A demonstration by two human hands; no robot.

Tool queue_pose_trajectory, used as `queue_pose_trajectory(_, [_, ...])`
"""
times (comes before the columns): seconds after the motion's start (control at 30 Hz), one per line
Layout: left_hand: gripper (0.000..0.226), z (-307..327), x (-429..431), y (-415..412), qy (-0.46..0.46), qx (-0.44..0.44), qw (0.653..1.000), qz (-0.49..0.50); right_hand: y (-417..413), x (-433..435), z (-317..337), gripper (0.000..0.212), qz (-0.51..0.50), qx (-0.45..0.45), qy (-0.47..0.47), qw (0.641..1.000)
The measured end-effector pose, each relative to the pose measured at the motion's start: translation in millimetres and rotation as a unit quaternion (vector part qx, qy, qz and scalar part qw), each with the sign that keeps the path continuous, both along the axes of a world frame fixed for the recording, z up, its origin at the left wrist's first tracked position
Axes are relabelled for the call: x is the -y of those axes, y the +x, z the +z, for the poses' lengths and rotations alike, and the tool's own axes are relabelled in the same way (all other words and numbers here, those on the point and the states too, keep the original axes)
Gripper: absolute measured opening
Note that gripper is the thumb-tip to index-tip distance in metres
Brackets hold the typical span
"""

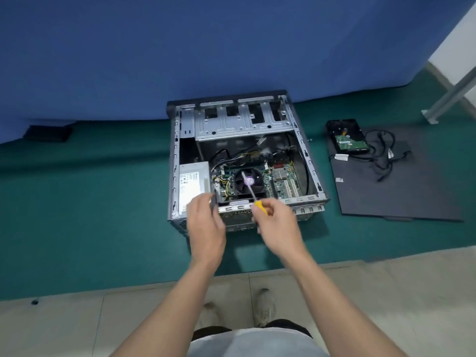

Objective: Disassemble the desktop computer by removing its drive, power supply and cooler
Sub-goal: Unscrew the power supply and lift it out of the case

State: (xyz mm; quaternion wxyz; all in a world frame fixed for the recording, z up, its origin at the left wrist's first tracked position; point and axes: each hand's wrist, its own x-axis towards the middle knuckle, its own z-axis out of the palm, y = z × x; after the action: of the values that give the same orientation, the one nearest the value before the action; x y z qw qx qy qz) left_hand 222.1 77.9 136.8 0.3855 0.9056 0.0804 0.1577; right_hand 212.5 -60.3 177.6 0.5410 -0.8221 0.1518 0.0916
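case (311, 163) top open | drive cage (242, 124) covers far end | cables (223, 188) crowd cooler (248, 184)

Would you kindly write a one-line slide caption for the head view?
Right hand holds a yellow-handled screwdriver over the open computer case; the removed drive lies on the side panel.

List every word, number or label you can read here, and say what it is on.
Nothing can be read.
Power supply label: print too blurred.
Fan sticker: too small.
White cable tags: too small.
Screwdriver: no text shows.
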Motion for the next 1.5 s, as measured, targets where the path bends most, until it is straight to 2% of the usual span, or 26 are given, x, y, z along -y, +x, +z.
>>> queue_pose_trajectory(0.07, [0.008, 3.5, -16.3, -9.8, -0.077, -0.009, 0.991, 0.106, -20.6, -22.5, -7.8, 0.012, 0.009, -0.020, 0.020, 1.000])
queue_pose_trajectory(0.1, [0.011, 3.8, -22.6, -11.9, -0.127, -0.052, 0.978, 0.156, -29.3, -31.7, -11.1, 0.013, 0.016, -0.033, 0.026, 0.999])
queue_pose_trajectory(0.13, [0.019, 3.2, -27.8, -12.7, -0.173, -0.113, 0.958, 0.198, -36.4, -39.6, -14.1, 0.014, 0.021, -0.048, 0.033, 0.998])
queue_pose_trajectory(0.2, [0.035, 4.5, -34.8, -10.9, -0.305, -0.228, 0.894, 0.236, -47.0, -52.8, -18.7, 0.017, 0.025, -0.081, 0.054, 0.995])
queue_pose_trajectory(0.27, [0.042, 5.9, -39.4, -7.2, -0.450, -0.297, 0.817, 0.205, -54.0, -63.7, -21.9, 0.019, 0.015, -0.111, 0.086, 0.990])
queue_pose_trajectory(0.3, [0.046, 6.8, -41.3, -5.6, -0.492, -0.323, 0.789, 0.175, -56.9, -68.2, -22.9, 0.019, 0.001, -0.125, 0.110, 0.986])
queue_pose_trajectory(0.37, [0.050, 8.2, -43.6, -3.9, -0.550, -0.355, 0.748, 0.113, -61.6, -74.9, -24.1, 0.020, -0.029, -0.157, 0.167, 0.973])
queue_pose_trajectory(0.43, [0.052, 9.4, -44.9, -2.3, -0.581, -0.359, 0.726, 0.082, -64.7, -79.2, -24.6, 0.021, -0.045, -0.175, 0.209, 0.961])
queue_pose_trajectory(0.6, [0.055, 12.1, -43.1, 1.1, -0.616, -0.354, 0.700, 0.075, -65.0, -86.4, -25.6, 0.019, -0.076, -0.186, 0.270, 0.942])
queue_pose_trajectory(0.83, [0.052, 11.1, -42.7, 3.2, -0.612, -0.351, 0.703, 0.089, -61.3, -90.1, -33.1, 0.018, -0.110, -0.188, 0.368, 0.904])
queue_pose_trajectory(1.03, [0.050, 9.5, -43.3, 4.4, -0.602, -0.353, 0.711, 0.085, -61.0, -87.8, -47.0, 0.017, -0.136, -0.206, 0.496, 0.832])
queue_pose_trajectory(1.2, [0.050, 8.4, -43.3, 5.6, -0.593, -0.349, 0.720, 0.087, -59.5, -83.9, -55.4, 0.025, -0.139, -0.246, 0.594, 0.753])
queue_pose_trajectory(1.33, [0.049, 9.7, -44.6, 5.1, -0.595, -0.347, 0.719, 0.089, -58.7, -83.6, -60.9, 0.021, -0.132, -0.281, 0.656, 0.689])
queue_pose_trajectory(1.4, [0.047, 10.2, -44.8, 4.8, -0.596, -0.344, 0.719, 0.094, -58.5, -82.6, -63.0, 0.024, -0.124, -0.293, 0.672, 0.669])
queue_pose_trajectory(1.5, [0.046, 9.8, -43.5, 3.9, -0.598, -0.335, 0.721, 0.104, -57.1, -81.3, -65.0, 0.027, -0.118, -0.299, 0.678, 0.661])
